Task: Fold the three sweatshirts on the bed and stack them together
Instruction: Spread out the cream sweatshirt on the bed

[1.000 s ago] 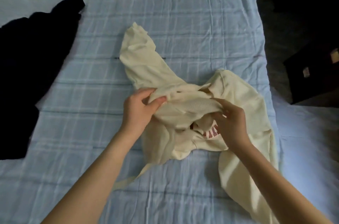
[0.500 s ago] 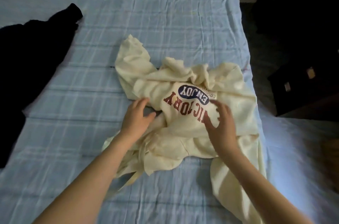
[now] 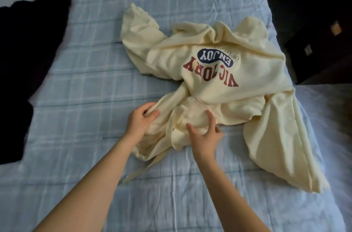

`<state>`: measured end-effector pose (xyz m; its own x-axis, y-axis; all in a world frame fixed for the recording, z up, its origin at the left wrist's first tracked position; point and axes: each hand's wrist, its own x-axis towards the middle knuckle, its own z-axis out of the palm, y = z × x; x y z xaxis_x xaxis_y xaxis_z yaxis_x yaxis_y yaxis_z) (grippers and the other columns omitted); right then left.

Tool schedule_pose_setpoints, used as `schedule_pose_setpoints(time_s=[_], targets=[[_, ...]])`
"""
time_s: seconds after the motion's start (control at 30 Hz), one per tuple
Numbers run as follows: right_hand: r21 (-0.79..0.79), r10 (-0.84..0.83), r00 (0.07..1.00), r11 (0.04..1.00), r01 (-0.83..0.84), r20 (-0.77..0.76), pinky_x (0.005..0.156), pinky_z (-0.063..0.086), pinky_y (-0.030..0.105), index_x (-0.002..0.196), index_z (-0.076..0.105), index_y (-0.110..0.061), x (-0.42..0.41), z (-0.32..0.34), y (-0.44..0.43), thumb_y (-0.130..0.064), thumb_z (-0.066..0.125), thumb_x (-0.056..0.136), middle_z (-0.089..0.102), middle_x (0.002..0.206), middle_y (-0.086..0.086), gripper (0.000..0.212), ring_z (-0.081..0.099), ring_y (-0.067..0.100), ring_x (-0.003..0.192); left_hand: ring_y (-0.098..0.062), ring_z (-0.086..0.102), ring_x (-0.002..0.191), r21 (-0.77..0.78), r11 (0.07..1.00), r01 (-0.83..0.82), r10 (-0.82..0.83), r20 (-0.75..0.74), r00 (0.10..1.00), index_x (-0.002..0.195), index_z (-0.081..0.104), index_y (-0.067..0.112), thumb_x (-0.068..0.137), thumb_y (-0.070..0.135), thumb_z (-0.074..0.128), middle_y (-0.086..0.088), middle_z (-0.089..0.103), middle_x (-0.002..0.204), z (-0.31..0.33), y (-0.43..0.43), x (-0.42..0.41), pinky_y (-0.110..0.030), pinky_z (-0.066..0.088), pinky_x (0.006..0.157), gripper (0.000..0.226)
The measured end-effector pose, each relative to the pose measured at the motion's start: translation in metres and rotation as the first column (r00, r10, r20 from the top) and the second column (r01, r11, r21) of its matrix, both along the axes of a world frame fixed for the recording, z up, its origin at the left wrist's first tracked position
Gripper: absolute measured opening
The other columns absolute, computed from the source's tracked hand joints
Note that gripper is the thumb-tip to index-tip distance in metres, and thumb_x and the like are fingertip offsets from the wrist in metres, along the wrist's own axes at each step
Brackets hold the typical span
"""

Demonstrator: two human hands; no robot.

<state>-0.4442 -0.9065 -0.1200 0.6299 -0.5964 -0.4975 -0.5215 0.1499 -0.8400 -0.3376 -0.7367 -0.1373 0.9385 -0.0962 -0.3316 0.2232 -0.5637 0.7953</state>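
"ENJOY", "VICTORY" on cream sweatshirt [image 3: 215, 94]

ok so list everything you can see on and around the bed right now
cream sweatshirt: one, cream with red and navy print, crumpled mid-bed, print up
black garment: one, black, at the bed's left edge, partly out of frame
bed sheet: one, pale blue checked, under both garments
dark furniture: one, dark, beyond the bed's right side, too dim to identify
left hand: one, pinches a fold at the sweatshirt's near edge
right hand: one, fingers spread, touching the sweatshirt beside the left hand
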Motion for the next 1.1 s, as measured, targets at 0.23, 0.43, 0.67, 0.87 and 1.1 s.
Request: schedule_pose_setpoints(time_s=[0.23, 0.43, 0.67, 0.87, 1.1], targets=[[-0.009, -0.105, 0.981, 0.994, 0.108, 0.165, 0.095, 0.057, 0.043, 0.123, 0.060, -0.037, -0.061, 0.030, 0.010, -0.009, 0.081, 0.079, 0.065, 0.123, -0.008, 0.056, 0.067, 0.017, 0.110, -0.004, 0.065, 0.081, -0.226, 0.968, -0.107, 0.125, 0.065, 0.990, 0.103, 0.075, 0.011, 0.090, 0.014, 0.069, 0.004, 0.074, 0.092, 0.031, 0.041, -0.021, -0.016, 0.049, 0.073, 0.015], [-0.104, -0.014, 1.000, 0.994, 0.017, 0.025, 0.070, 0.062, 0.034, 0.119, 0.065, -0.045, -0.176, 0.057, 0.043, -0.010, 0.088, 0.072, 0.069, 0.116, -0.006, 0.063, 0.071, 0.014, 0.092, 0.000, 0.066, 0.079, -0.207, 0.950, -0.232, 0.218, -0.087, 0.972, 0.082, 0.075, 0.034, 0.092, 0.022, 0.069, 0.018, 0.075, 0.082, 0.056, 0.134, -0.135, -0.026, 0.053, 0.071, 0.016], [-0.110, 0.031, 0.980, 0.993, -0.053, -0.195, 0.083, 0.059, 0.041, 0.120, 0.056, -0.049, -0.246, 0.021, 0.112, -0.016, 0.079, 0.082, 0.064, 0.121, 0.007, 0.055, 0.065, 0.018, 0.100, -0.027, 0.069, 0.087, 0.218, 0.969, 0.119, -0.074, -0.205, 0.976, 0.093, 0.076, 0.010, 0.088, 0.026, 0.072, -0.008, 0.075, 0.086, 0.023, 0.198, -0.192, -0.031, 0.045, 0.070, 0.017], [-0.383, -0.007, 0.986, 0.922, -0.058, -0.168, 0.100, 0.034, 0.027, 0.147, 0.040, -0.042, -0.188, -0.010, 0.078, -0.032, 0.079, 0.083, 0.042, 0.132, -0.015, 0.076, 0.039, 0.004, 0.120, -0.013, 0.056, 0.109, -0.052, 0.966, 0.252, -0.257, -0.215, 0.942, 0.143, 0.042, 0.032, 0.085, 0.032, 0.073, 0.004, 0.056, 0.122, 0.002, 0.117, -0.102, -0.028, 0.044, 0.090, 0.066], [-0.308, -0.113, 0.993, 0.947, 0.095, -0.041, 0.086, 0.041, 0.009, 0.141, 0.050, -0.037, -0.219, -0.018, 0.078, -0.028, 0.086, 0.075, 0.048, 0.121, -0.017, 0.076, 0.052, -0.008, 0.103, -0.020, 0.063, 0.111, -0.227, 0.973, 0.039, -0.061, -0.088, 0.994, 0.107, 0.065, 0.048, 0.084, 0.011, 0.071, 0.001, 0.066, 0.121, 0.009, 0.128, -0.127, -0.045, 0.051, 0.100, 0.044]])
